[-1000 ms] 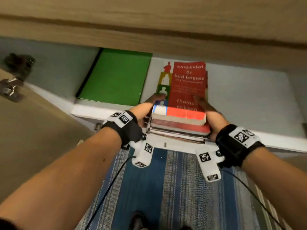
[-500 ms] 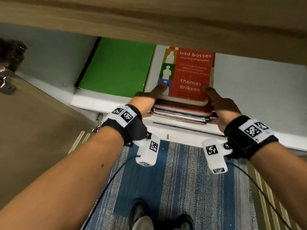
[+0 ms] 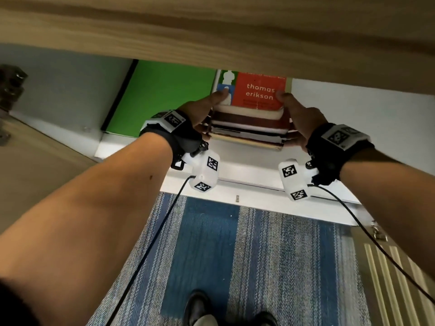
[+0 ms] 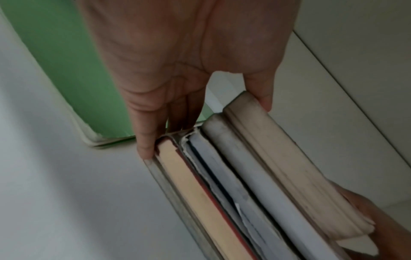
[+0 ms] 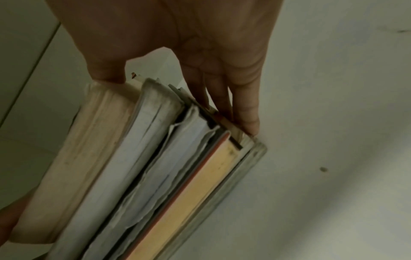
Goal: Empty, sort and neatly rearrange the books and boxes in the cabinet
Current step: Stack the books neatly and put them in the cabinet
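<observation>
I hold a stack of books [image 3: 249,128] between both hands inside the cabinet, low over the white shelf [image 3: 367,114]. A red paperback [image 3: 259,92] tops it; its upper cover is hidden by the wooden panel. My left hand [image 3: 204,114] grips the stack's left end, thumb on the cover, fingers [image 4: 144,144] underneath. My right hand [image 3: 299,116] grips the right end the same way, thumb [image 5: 106,73] on top, fingers [image 5: 244,114] below. The page edges of the stack [image 4: 244,176] [image 5: 155,167] face both wrist cameras. A green book [image 3: 160,95] [image 4: 66,70] lies flat just left of the stack.
A wooden panel [image 3: 211,31] overhangs the shelf opening. An open cabinet door with hinges [image 3: 9,90] stands at the left, another door [image 3: 400,278] at the lower right. Bare white shelf extends right of the stack. Blue striped carpet [image 3: 235,243] and the person's shoes [image 3: 200,309] are below.
Both hands have pushed the stack deeper into the cabinet. The red cover's title has slid under the wooden panel, and the stack now lies beside the green book.
</observation>
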Tool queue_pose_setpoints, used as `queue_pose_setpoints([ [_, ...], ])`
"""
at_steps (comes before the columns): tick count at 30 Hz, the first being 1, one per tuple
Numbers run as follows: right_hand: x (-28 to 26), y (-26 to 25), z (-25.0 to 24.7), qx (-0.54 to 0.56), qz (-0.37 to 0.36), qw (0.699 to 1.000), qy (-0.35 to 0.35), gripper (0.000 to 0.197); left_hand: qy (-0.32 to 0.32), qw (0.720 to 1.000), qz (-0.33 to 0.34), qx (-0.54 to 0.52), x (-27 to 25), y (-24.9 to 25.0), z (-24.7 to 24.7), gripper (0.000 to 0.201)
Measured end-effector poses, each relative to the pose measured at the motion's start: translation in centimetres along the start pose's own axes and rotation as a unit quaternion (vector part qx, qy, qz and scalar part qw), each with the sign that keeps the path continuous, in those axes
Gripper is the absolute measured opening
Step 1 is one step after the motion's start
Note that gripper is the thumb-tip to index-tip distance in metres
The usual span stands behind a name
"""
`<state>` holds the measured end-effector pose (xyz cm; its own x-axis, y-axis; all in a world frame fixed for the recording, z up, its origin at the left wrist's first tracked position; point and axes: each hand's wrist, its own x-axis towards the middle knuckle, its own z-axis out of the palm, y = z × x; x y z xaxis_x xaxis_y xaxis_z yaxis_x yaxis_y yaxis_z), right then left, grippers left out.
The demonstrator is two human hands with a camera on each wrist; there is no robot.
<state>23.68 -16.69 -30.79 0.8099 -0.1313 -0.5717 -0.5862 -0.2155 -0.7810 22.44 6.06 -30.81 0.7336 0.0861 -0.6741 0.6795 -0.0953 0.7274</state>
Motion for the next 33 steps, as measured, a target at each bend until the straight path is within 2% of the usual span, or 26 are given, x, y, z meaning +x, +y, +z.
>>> queue_pose_setpoints([
  [3,0.2,0.2,-0.5,-0.018,-0.013,1.0,-0.021,0.094,0.007,1.0,0.014,0.011,0.4,-0.1,-0.2,0.076],
  [5,0.1,1.9,-1.4,-0.028,-0.039,0.997,-0.052,0.085,-0.022,0.998,0.043,0.028,0.1,-1.0,-1.0,0.083],
  [6,-0.1,3.0,-2.1,-0.055,-0.056,0.994,-0.072,0.087,-0.047,0.996,0.059,0.042,-0.2,-1.6,-1.6,0.091],
  [8,0.0,5.4,-3.1,-0.168,-0.098,0.975,-0.111,0.108,-0.095,0.981,0.095,0.139,-0.6,-2.9,-2.6,0.108],
  [9,0.1,6.0,-3.1,-0.232,-0.122,0.956,-0.13,0.113,-0.109,0.963,0.111,0.218,-0.7,-3.2,-2.7,0.105],
  [10,0.3,6.3,-2.8,-0.287,-0.147,0.937,-0.132,0.11,-0.091,0.94,0.12,0.307,-0.5,-3.3,-2.5,0.094],
  [12,0.3,5.6,-1.8,-0.37,-0.192,0.906,-0.073,0.091,0.015,0.889,0.162,0.428,0.2,-3.0,-1.5,0.062],
  [13,-0.2,5.0,-1.2,-0.399,-0.211,0.892,-0.031,0.077,0.065,0.877,0.182,0.439,0.5,-2.8,-1.0,0.05],
  [15,-0.6,4.4,-0.5,-0.421,-0.23,0.877,0.016,0.057,0.12,0.873,0.198,0.428,0.8,-2.9,-0.2,0.039],
  [19,-1.0,4.2,-0.2,-0.407,-0.215,0.887,0.041,0.042,0.147,0.873,0.197,0.421,1.2,-3.0,-0.1,0.033],
  [27,0.0,4.6,0.0,-0.397,-0.207,0.892,0.056,0.042,0.165,0.879,0.197,0.402,1.8,-3.0,-0.3,0.039],
  [33,0.0,4.5,0.3,-0.396,-0.197,0.895,0.063,0.039,0.174,0.877,0.182,0.409,1.7,-3.6,-0.1,0.034],
])
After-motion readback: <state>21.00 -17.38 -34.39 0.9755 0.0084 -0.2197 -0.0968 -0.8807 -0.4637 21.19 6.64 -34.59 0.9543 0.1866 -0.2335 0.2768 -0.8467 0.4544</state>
